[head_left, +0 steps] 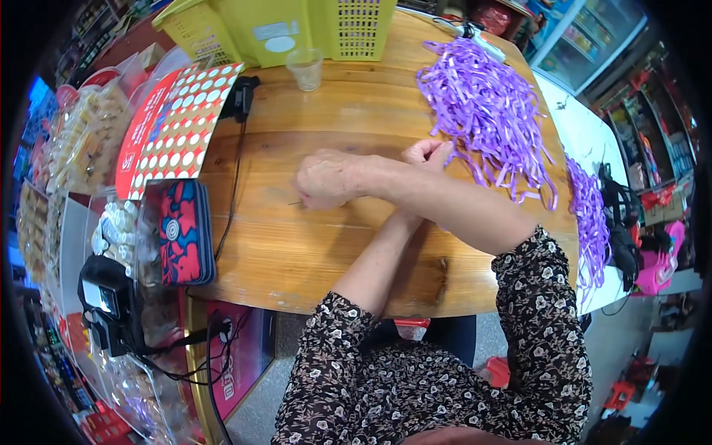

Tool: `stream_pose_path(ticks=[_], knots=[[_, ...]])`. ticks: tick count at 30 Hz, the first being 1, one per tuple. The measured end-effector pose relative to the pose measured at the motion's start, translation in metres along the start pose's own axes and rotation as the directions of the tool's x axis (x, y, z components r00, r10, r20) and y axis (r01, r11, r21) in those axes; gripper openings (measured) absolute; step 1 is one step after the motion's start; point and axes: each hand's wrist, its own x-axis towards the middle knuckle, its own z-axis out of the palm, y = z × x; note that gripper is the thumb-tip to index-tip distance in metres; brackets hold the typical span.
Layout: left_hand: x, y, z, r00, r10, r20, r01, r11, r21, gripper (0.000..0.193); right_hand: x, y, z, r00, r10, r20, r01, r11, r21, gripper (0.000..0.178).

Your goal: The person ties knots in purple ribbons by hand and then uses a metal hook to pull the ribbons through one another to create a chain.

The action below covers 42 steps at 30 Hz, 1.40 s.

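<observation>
My forearms cross over the wooden table (356, 111), the right one above the left. At the middle left, my right hand (326, 179) is closed with its back up. A short, thin dark pin-like tip (294, 203) sticks out below its fingers; the rest is hidden in the hand. Farther right, my left hand (429, 153) is pinched at the near left edge of a large loose heap of purple ribbon (486, 107). A ribbon strand meets its fingertips, though the grip itself is partly hidden behind the right forearm.
A yellow-green plastic basket (315, 37) and a clear plastic cup (305, 70) stand at the far side. Leftward are a dotted red box (178, 126), a patterned zip case (185, 233) and a black cable (236, 178). More purple ribbon (589, 222) hangs at the right.
</observation>
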Motion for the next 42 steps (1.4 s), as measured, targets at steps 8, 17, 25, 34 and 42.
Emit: stream_pose_path(ticks=[8,17,25,34,42], knots=[[-0.006,0.003,0.011,0.998,0.037,-0.046,-0.039,0.998,-0.044,0.016,-0.017,0.002,-0.013,0.999,0.024,0.036,-0.030,0.986,0.162,0.027],[-0.004,0.000,0.000,0.995,0.052,-0.086,-0.055,0.998,-0.031,0.015,-0.010,-0.006,0.001,1.000,-0.003,0.015,0.002,0.994,0.111,0.024],[-0.002,0.004,0.018,0.992,0.127,-0.017,-0.124,0.985,0.120,0.020,-0.019,0.014,0.006,0.989,-0.035,-0.142,0.047,0.995,0.083,0.020],[-0.004,-0.013,0.003,0.995,0.087,0.049,-0.092,0.990,0.108,0.019,-0.017,0.000,0.011,0.948,0.061,-0.311,-0.016,0.989,0.145,0.017],[-0.008,-0.006,0.001,0.990,0.134,0.040,-0.138,0.983,0.123,0.019,-0.020,-0.006,0.002,0.919,0.091,-0.385,0.051,0.938,0.343,0.013]])
